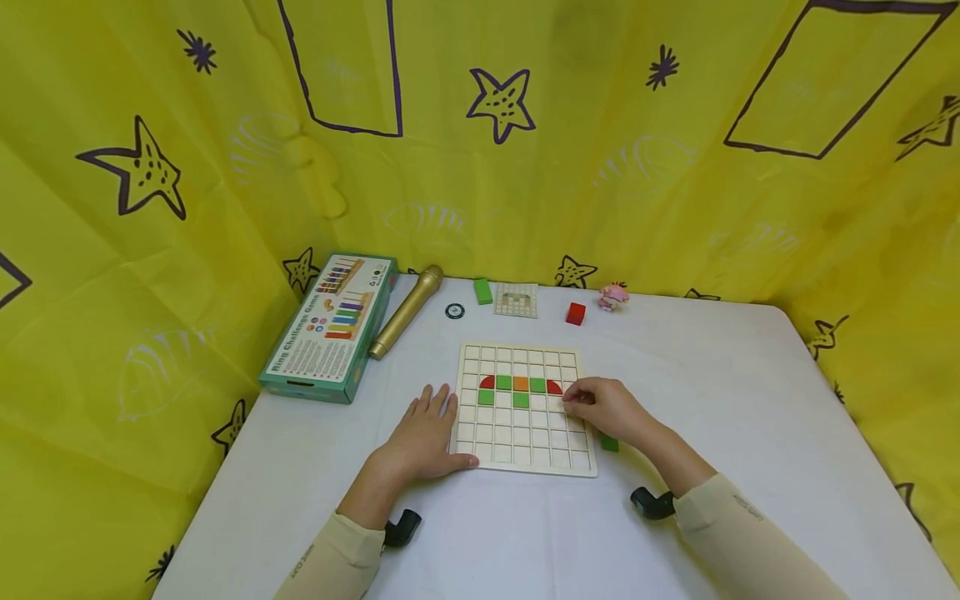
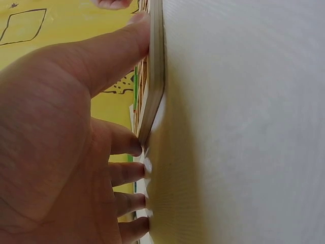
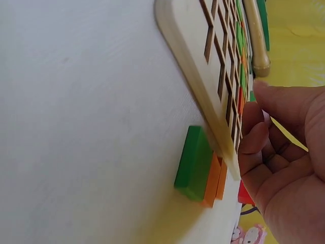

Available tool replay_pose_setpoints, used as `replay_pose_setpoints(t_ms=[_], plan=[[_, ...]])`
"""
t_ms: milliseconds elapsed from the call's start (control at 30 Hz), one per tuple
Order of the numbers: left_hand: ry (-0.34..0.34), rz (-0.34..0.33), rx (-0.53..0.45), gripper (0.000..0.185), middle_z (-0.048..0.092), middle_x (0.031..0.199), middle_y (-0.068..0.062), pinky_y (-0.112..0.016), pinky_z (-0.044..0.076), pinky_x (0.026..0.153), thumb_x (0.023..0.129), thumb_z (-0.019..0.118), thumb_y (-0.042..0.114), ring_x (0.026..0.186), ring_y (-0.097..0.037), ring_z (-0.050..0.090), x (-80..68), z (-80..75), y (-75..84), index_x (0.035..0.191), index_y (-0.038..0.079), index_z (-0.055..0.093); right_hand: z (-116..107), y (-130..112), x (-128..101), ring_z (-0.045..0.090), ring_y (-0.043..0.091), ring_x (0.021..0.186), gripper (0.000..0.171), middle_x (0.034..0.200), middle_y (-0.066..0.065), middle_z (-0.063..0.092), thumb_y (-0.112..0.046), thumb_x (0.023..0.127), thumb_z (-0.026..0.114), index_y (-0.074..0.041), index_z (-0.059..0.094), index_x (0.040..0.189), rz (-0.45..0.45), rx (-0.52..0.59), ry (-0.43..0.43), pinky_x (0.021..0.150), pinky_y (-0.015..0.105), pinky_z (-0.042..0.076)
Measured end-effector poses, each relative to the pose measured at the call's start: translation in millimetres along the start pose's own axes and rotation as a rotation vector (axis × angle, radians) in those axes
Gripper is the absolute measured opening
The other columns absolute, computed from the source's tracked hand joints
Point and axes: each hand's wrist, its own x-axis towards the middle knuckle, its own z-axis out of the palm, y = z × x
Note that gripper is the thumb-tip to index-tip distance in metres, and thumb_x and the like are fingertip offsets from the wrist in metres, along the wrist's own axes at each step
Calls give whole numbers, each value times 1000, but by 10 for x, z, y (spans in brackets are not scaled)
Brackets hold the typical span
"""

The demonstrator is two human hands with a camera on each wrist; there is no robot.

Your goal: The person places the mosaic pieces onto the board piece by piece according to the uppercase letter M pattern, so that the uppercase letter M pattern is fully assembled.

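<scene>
Head view. Your bench (image 1: 750, 392) is a white, matte surface enclosed on three sides by yellow cloth (image 1: 615, 167) printed with purple stars and rectangles. The grid board (image 1: 522, 442) lies flat near the bench's front middle, with green, orange and red pieces seated in two of its upper rows. Your left hand (image 1: 427, 433) rests flat, fingers straight, against the board's left edge. Your right hand (image 1: 607, 408) sits at the board's right edge with fingers curled; whether they pinch a piece cannot be told here. A box (image 1: 330, 329) and a gold microphone (image 1: 407, 310) lie at the left rear; a green block (image 1: 483, 291), a card (image 1: 516, 300), a red cube (image 1: 575, 313) and a pink toy (image 1: 612, 296) line the back edge.

Left wrist view. Your thumb (image 2: 117, 48) presses the board's edge (image 2: 155, 76); the other fingertips touch the bench.

Right wrist view. Green and orange pieces (image 3: 200, 165) lie stacked side by side on the bench, just beside the board's edge. Your curled fingers (image 3: 259, 132) meet the board's face.
</scene>
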Motion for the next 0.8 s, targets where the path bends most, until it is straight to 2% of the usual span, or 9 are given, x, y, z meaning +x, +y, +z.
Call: replay_pose_setpoints(t_ms=[400, 800], plan=[[3, 10, -3, 108, 20, 164, -21, -53, 16, 120, 83, 69, 66, 151, -44, 11, -4, 3, -5, 155, -4, 30, -67, 94, -189, 56, 16, 80, 5, 85, -3, 63, -14, 93, 73, -10, 72, 96, 6, 4, 2, 69, 27, 50], [1, 11, -12, 108, 19, 164, -21, -54, 16, 121, 84, 68, 66, 151, -44, 10, -4, 2, -5, 156, -4, 29, -101, 181, -360, 56, 17, 81, 5, 89, -2, 66, -13, 92, 74, -11, 73, 95, 36, -6, 33, 70, 27, 50]])
